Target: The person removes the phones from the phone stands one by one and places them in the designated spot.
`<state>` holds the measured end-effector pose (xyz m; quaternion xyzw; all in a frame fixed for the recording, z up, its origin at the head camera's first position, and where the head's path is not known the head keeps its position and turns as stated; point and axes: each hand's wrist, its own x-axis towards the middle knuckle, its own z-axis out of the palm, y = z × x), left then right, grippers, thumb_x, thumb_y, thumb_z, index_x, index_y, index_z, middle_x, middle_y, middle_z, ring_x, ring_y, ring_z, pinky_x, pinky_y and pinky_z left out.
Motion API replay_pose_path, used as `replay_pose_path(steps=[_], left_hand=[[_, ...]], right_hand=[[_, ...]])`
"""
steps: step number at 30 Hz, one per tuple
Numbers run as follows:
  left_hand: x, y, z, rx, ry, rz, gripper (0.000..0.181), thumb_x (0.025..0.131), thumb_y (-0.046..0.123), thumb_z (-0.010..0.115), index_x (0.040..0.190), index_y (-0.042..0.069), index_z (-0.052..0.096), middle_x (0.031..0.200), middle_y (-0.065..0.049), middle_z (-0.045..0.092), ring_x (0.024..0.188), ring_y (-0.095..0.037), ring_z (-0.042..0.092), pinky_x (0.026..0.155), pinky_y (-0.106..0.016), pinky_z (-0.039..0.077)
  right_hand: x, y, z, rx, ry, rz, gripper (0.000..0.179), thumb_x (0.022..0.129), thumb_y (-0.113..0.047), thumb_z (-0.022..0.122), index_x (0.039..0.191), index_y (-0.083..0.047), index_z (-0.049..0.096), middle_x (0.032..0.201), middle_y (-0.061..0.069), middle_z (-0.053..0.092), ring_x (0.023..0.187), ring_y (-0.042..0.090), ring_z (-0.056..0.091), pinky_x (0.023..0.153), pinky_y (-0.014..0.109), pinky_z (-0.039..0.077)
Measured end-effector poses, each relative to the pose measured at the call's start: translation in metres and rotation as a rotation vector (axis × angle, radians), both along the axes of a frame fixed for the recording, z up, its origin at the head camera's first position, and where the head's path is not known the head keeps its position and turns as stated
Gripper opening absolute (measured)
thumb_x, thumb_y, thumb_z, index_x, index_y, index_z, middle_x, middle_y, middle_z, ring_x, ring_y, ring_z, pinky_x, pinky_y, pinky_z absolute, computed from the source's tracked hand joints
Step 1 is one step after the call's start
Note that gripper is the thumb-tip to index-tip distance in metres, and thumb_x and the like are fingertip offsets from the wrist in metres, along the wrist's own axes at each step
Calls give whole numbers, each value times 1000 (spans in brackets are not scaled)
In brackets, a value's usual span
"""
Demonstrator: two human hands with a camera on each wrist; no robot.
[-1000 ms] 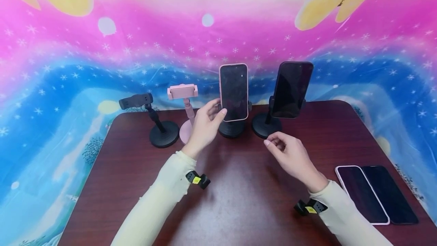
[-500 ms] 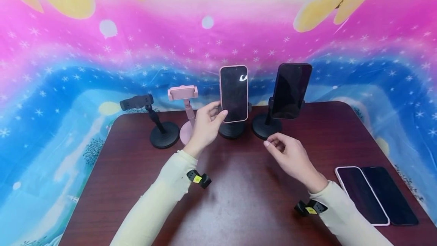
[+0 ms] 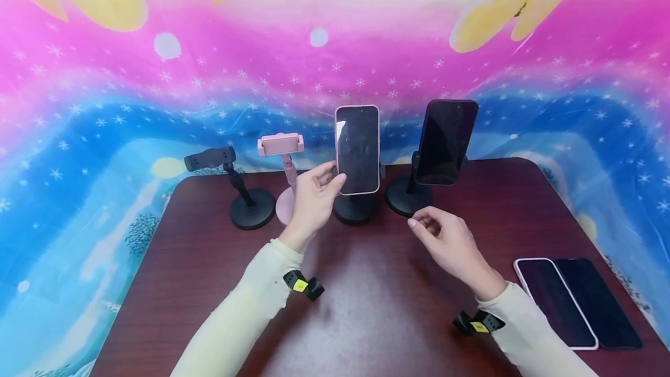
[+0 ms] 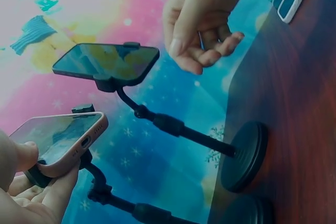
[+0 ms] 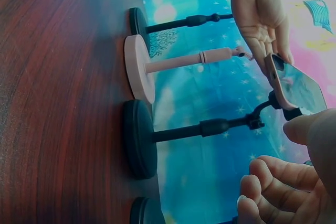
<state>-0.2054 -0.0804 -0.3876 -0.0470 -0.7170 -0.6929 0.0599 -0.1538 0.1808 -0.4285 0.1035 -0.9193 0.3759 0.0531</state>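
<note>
In the head view my left hand (image 3: 314,199) pinches the lower left edge of a phone in a pink case (image 3: 358,150), thumb at the front and fingers behind. The left wrist view has those fingers around the edge of the phone and its clamp. That phone sits upright in a black phone stand (image 3: 356,208) with a round base. My right hand (image 3: 447,240) hovers over the table with loosely curled fingers and holds nothing. Nearest to it is another black phone stand (image 3: 409,195), which carries a black phone (image 3: 447,141).
To the left stand a pink phone stand (image 3: 280,144) and a black phone stand (image 3: 252,208), both without phones. A white-edged phone (image 3: 555,301) and a dark phone (image 3: 599,301) lie side by side at the table's right. A patterned cloth (image 3: 262,45) hangs behind the table.
The pink-cased phone and its stand have shifted slightly toward me with my left hand, and the glare on its screen has moved. My right hand has hardly moved.
</note>
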Motion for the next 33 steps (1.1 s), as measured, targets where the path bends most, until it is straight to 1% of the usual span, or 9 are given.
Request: replay_pose_path(steps=[3, 7, 10, 13, 15, 20, 22, 29, 33], left_hand=[[6, -1, 1, -2, -5, 4, 44, 97, 3, 65, 138, -10, 56, 136, -26, 62, 117, -30, 68, 98, -40, 58], [14, -4, 1, 20, -6, 6, 43, 97, 2, 64, 137, -11, 55, 134, -27, 62, 97, -10, 70, 82, -22, 59], [20, -6, 1, 34, 1, -8, 43, 97, 1, 63, 137, -13, 54, 133, -28, 62, 92, -3, 67, 81, -19, 58], [26, -8, 1, 25, 15, -21, 44, 97, 1, 64, 137, -13, 54, 133, -28, 63, 99, -8, 69, 88, -25, 60], [29, -9, 1, 18, 24, -26, 44, 96, 1, 64, 137, -13, 54, 132, -28, 63, 102, -12, 69, 88, -26, 60], [37, -12, -1, 43, 25, -36, 44, 96, -2, 62, 138, -15, 52, 131, -30, 63, 99, -4, 67, 84, -17, 57], [40, -14, -2, 41, 29, -35, 44, 96, -2, 61, 138, -15, 52, 131, -30, 63, 101, -4, 67, 86, -15, 56], [53, -18, -1, 11, 63, -41, 44, 95, -3, 62, 136, -15, 53, 131, -30, 63, 116, -24, 66, 96, -20, 53], [58, -19, 2, 36, 63, -35, 44, 94, -5, 63, 135, -16, 54, 128, -33, 64, 111, -14, 68, 94, -16, 53]], right_hand=[[0, 1, -1, -5, 0, -2, 19, 100, -31, 65, 104, -14, 71, 84, 0, 68, 71, 12, 56, 63, 24, 47], [1, 2, -2, -9, 4, -4, 18, 100, -31, 65, 104, -14, 71, 84, 0, 68, 71, 11, 56, 63, 23, 47], [1, 3, -1, -10, 6, -4, 19, 100, -31, 65, 104, -13, 71, 84, 0, 68, 71, 11, 56, 64, 23, 48], [2, 3, 0, -12, 7, -5, 19, 100, -30, 65, 104, -13, 71, 84, 0, 68, 71, 12, 56, 64, 23, 47], [2, 3, 0, -11, 9, -7, 19, 100, -30, 65, 104, -12, 71, 84, 1, 68, 71, 12, 56, 64, 23, 48], [3, 3, -1, -15, 20, -7, 17, 100, -28, 65, 103, -13, 71, 84, 0, 68, 70, 10, 56, 63, 23, 47], [4, 4, -1, -17, 24, -4, 16, 100, -28, 65, 103, -13, 70, 84, 0, 68, 69, 10, 56, 63, 23, 48], [4, 5, 0, -8, 27, -3, 16, 100, -29, 65, 104, -15, 70, 85, -2, 68, 71, 11, 57, 64, 23, 49], [4, 5, 1, -3, 39, 3, 16, 100, -29, 65, 104, -15, 70, 84, -2, 68, 70, 11, 57, 64, 23, 49]])
